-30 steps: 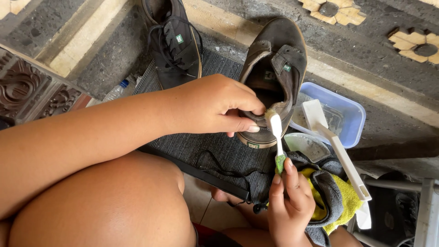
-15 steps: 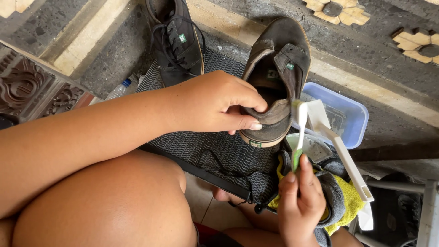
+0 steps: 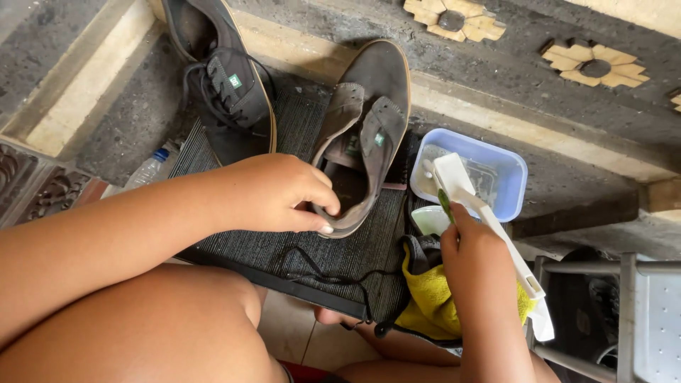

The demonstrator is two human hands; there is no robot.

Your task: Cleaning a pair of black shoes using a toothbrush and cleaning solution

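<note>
mat front: bare strip of mat (image 3: 340,259) at lower centre, crossed only by a loose lace (image 3: 333,273).
centre: blocked by the shoe (image 3: 365,135) gripped at its heel by the left hand (image 3: 273,191).
upper left: second shoe (image 3: 223,78) takes the mat's far corner; bottle (image 3: 145,170) lies just beside the mat edge.
right of shoe: narrow gap, then tub (image 3: 496,167) with a white brush (image 3: 489,220) lying across it.
lower right: right hand (image 3: 472,248), yellow cloth (image 3: 433,301) and a metal rack (image 3: 624,312) crowd this corner.
top: stone step (image 3: 496,92) lies bare along the upper right.
</note>
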